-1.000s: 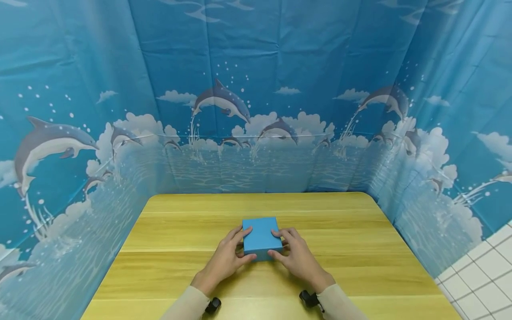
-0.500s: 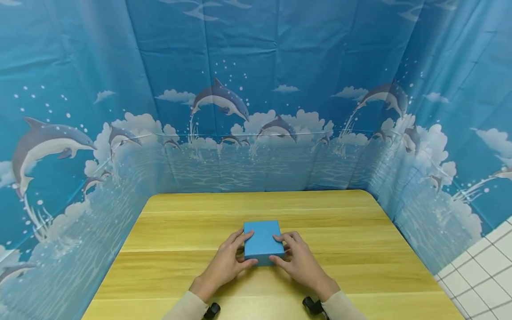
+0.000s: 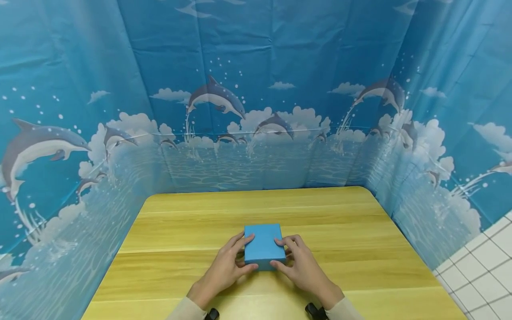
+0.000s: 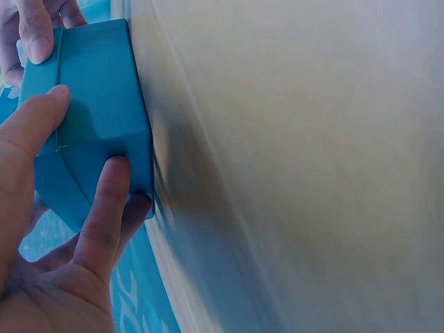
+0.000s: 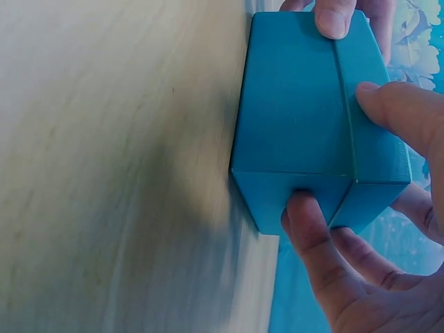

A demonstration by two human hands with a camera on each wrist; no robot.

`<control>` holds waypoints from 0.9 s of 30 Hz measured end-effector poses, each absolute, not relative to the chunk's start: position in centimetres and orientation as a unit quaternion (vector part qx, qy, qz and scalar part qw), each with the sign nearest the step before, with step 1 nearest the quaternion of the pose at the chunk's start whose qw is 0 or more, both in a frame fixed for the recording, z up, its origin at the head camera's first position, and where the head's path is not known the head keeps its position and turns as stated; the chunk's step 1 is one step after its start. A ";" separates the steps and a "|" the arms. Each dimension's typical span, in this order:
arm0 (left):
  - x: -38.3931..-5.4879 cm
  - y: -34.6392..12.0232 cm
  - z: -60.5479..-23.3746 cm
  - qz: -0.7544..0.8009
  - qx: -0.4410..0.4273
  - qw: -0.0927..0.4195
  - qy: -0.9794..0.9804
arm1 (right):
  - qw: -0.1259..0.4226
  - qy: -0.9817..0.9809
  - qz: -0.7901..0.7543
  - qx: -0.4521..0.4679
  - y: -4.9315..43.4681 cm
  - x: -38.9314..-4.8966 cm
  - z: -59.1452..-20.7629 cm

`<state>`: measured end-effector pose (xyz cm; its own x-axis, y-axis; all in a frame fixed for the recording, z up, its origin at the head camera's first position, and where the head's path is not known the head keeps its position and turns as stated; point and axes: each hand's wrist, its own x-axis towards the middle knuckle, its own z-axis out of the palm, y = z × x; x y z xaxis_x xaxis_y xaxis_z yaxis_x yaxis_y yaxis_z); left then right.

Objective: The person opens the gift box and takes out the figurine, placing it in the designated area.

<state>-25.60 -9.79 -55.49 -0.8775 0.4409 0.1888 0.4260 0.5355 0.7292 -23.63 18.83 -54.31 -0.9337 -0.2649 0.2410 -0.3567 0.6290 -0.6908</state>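
Observation:
A small blue lidded box (image 3: 263,242) sits on the wooden table in front of me, with a lid seam running round its sides in both wrist views. My left hand (image 3: 226,269) grips its left side: the thumb is on the near face, one finger reaches onto the top, and others press the side. On the opposite side my right hand (image 3: 306,269) holds it in much the same way. In the left wrist view the left thumb (image 4: 45,114) lies across the seam. The right thumb (image 5: 395,107) rests on the lid part in the right wrist view. The box's contents are hidden.
The yellow wood-grain table (image 3: 180,222) has rounded far corners. A blue dolphin-print curtain (image 3: 248,169) hangs close behind it and along both sides. White floor tiles (image 3: 480,266) show at the lower right.
The box and both hands have shifted slightly nearer to me in the head view. Both hands keep the same grip, and the lid is still on.

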 end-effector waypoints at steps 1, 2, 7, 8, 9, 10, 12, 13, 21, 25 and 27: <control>-25.5 -9.8 -55.5 0.412 0.248 0.008 0.877 | 0.059 -0.900 0.395 0.175 18.9 -23.5 -54.3; -25.4 -9.7 -55.4 0.410 0.249 0.007 0.877 | 0.060 -0.899 0.396 0.176 18.9 -23.4 -54.3; -25.0 -9.6 -55.3 0.409 0.252 0.005 0.877 | 0.064 -0.899 0.397 0.175 19.0 -22.9 -54.3; -24.9 -9.5 -55.2 0.410 0.253 0.006 0.876 | 0.064 -0.899 0.397 0.174 19.0 -22.8 -54.3; -24.8 -9.5 -55.2 0.412 0.253 0.007 0.875 | 0.064 -0.899 0.397 0.173 19.0 -22.7 -54.2; -24.7 -9.5 -55.2 0.412 0.253 0.007 0.875 | 0.064 -0.899 0.397 0.171 19.0 -22.6 -54.2; -24.6 -9.4 -55.2 0.413 0.254 0.007 0.874 | 0.063 -0.899 0.398 0.170 19.0 -22.4 -54.1; -24.5 -9.4 -55.2 0.414 0.256 0.007 0.874 | 0.062 -0.900 0.398 0.169 19.0 -22.3 -54.0; -23.9 -9.4 -55.2 0.412 0.258 0.009 0.874 | 0.056 -0.903 0.395 0.163 19.2 -21.4 -53.9; -23.5 -9.4 -55.1 0.410 0.260 0.007 0.874 | 0.055 -0.904 0.390 0.165 19.2 -20.9 -53.8; -23.3 -9.4 -55.2 0.409 0.263 0.006 0.874 | 0.057 -0.905 0.387 0.165 19.3 -20.6 -53.7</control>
<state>-23.32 -9.40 -55.17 -0.8620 0.4638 0.2048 0.4544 0.5276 0.7178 -20.62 19.30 -53.71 -0.9388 -0.2551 0.2315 -0.3436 0.6456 -0.6820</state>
